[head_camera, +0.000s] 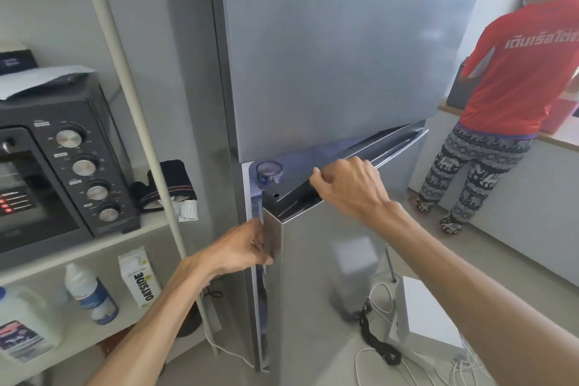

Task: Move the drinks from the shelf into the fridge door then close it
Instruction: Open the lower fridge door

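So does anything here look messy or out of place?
Mostly the floor: white cables and a black strap lie tangled beside the grey fridge door. A black cloth sits crumpled next to the dark countertop oven.

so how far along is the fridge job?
Early. Three drinks remain on the shelf: jug, bottle, carton. Both hands grip the lower fridge door, which is slightly ajar: left hand on its edge, right hand on top. All moving and closing remain.
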